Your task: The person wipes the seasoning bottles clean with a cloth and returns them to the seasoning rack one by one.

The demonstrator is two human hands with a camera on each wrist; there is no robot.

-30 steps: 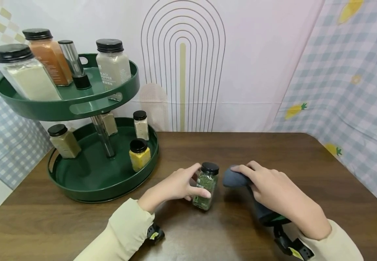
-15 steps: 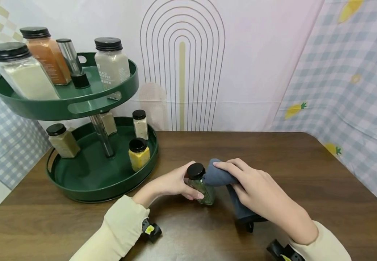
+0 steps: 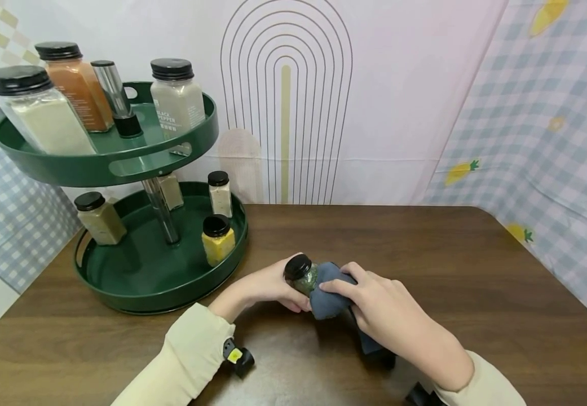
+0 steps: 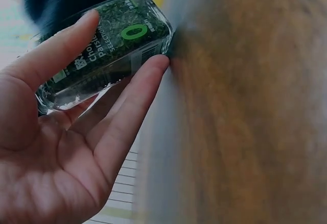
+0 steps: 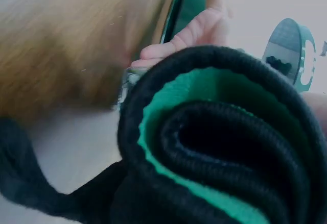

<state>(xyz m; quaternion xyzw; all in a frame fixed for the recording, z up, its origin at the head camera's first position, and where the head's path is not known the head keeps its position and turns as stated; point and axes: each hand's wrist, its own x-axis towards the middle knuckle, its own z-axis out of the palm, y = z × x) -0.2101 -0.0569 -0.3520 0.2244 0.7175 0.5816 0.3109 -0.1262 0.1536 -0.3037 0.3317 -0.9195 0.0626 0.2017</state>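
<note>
A glass jar of chopped parsley with a black lid leans over in my left hand. The left wrist view shows its label, with the thumb on one side and the fingers on the other. In my right hand is a folded blue-grey cloth, pressed against the jar's side and covering its lower part. Seen from the right wrist, the rolled cloth is dark with a green inner face and hides most of the jar.
To the left stands a two-tier green tray stand. Large jars, including a black pepper jar, and a silver cylinder sit on top. Below are several small jars, among them a yellow one. A patterned backdrop rises behind the table.
The jar has gone from nearly upright to well tilted in my left hand, its lid toward the left. My right hand has brought the cloth leftward from beside the jar onto it.
</note>
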